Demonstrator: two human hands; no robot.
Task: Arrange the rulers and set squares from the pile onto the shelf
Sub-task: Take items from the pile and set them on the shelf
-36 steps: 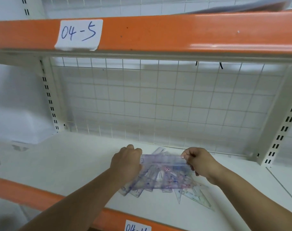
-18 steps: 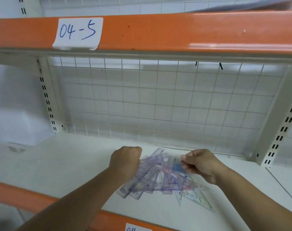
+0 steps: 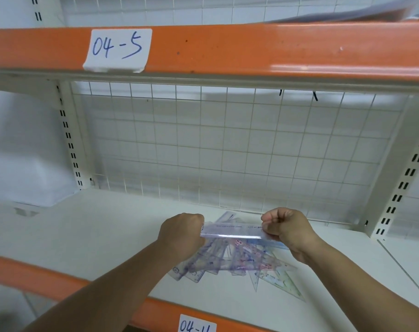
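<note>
One clear, faintly printed ruler (image 3: 231,230), level above a jumbled translucent pile (image 3: 242,263)

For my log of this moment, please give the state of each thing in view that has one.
left hand: grips the left end of the clear ruler.
right hand: pinches its right end.
clear ruler: held level between both hands.
pile of rulers and set squares: loose, overlapping, lying on the shelf board.
04-5 label: stuck on the upper orange beam.
</note>
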